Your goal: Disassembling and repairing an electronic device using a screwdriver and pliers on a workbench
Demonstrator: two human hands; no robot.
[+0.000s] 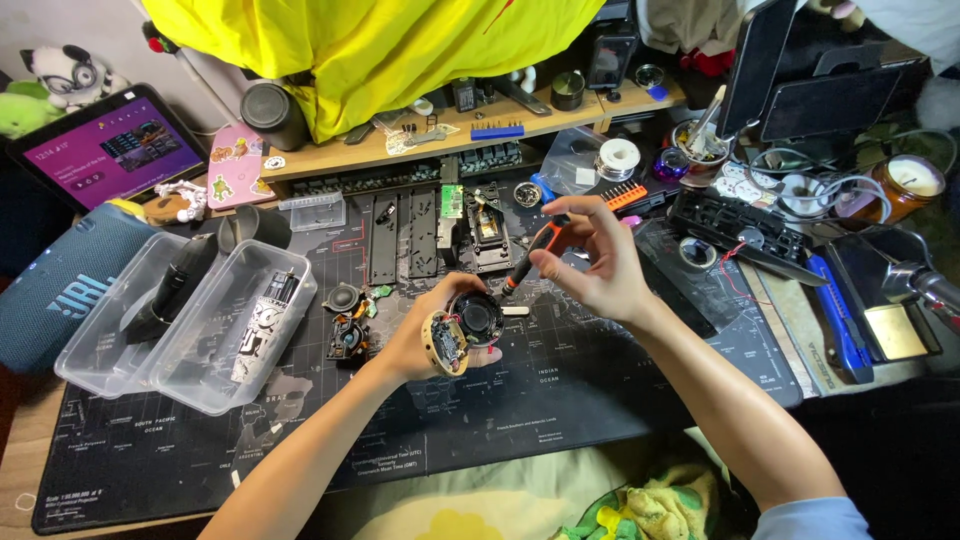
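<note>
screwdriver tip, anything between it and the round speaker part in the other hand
Nothing visible. The right hand holds the orange and black screwdriver, its tip right at the round black speaker module gripped by the left hand.

Clear glossy plastic tubs (215,345); matt printed desk mat (560,400).

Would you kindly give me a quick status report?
Left hand cradles round speaker module. Right hand holds screwdriver, tip at module. Nothing blocking.

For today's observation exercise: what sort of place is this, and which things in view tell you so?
Probably a home electronics repair bench: the right hand works a screwdriver into an opened round speaker part held by the left hand; a solder spool sits behind.
</note>
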